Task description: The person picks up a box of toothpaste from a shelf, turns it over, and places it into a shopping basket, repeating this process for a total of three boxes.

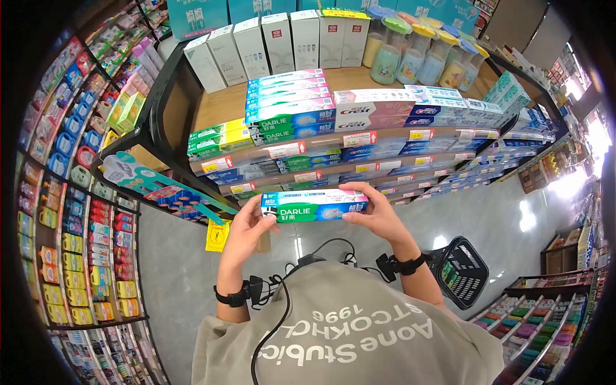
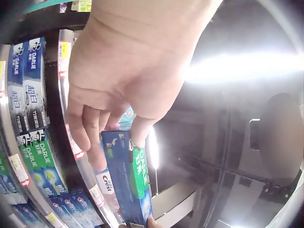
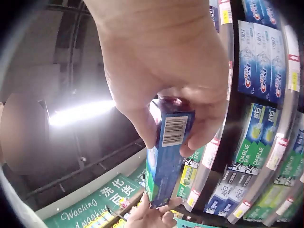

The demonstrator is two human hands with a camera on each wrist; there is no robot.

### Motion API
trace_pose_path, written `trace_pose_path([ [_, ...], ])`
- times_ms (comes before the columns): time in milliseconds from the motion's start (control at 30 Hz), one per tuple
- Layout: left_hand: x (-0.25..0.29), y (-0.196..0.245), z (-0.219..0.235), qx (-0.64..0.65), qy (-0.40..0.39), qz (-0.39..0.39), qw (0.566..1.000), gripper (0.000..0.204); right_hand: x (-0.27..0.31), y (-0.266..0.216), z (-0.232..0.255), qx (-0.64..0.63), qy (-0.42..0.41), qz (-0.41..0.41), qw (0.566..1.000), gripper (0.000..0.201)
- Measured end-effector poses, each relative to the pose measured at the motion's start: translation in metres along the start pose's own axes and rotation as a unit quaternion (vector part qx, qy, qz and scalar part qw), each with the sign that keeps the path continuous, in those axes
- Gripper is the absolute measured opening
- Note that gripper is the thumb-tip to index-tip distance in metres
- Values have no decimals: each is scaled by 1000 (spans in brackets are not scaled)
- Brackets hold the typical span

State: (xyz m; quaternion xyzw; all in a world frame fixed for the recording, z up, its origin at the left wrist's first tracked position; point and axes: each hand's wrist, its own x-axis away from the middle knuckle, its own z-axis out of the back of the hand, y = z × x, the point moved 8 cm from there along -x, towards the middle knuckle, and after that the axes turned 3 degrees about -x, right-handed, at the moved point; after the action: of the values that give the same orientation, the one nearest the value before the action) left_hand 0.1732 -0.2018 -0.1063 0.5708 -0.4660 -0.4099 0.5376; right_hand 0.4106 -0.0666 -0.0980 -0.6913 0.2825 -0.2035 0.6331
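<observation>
Taking twelve o'clock as straight ahead of the person, I'd say the likeliest mishap is a drop. The long DARLIE carton (image 1: 314,206) hangs in mid-air, borne only at its two ends, so if one thumb eased off too soon, the other end could dip and the carton could slide down to the grey floor (image 1: 173,276). Pinching too hard might do harm as well, since thin card dents easily near its end flaps. Close by at twelve o'clock is the shelf front (image 1: 269,151), with stacked cartons (image 1: 289,106) above it near the edge; a careless reach forward could knock those askew. The black cable (image 1: 282,314) looping over the grey top might also catch on a forearm if the person turned quickly.

As for the hands, they are apart, one at each end of the carton, and both grip it. The left hand (image 1: 244,231) is at its nine o'clock end, thumb on the near face; the right hand (image 1: 377,218) is at its three o'clock end, fingers along the top and thumb below. So the carton lies between them, roughly level, at twelve o'clock from the chest, while the black basket (image 1: 473,256) is off at about four o'clock from it.
</observation>
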Motion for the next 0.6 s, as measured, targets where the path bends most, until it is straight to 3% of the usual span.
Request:
trace_pose_path([
  [333,1,10,8,-7,29,-77,997,57,3,-40,-11,179,66,195,962,59],
  [500,0,20,10,-27,47,-103,993,57,3,-52,-13,228,70,239,941,59],
  [600,2,39,4,-66,40,-165,983,58,2,-51,-13,263,81,278,920,59],
])
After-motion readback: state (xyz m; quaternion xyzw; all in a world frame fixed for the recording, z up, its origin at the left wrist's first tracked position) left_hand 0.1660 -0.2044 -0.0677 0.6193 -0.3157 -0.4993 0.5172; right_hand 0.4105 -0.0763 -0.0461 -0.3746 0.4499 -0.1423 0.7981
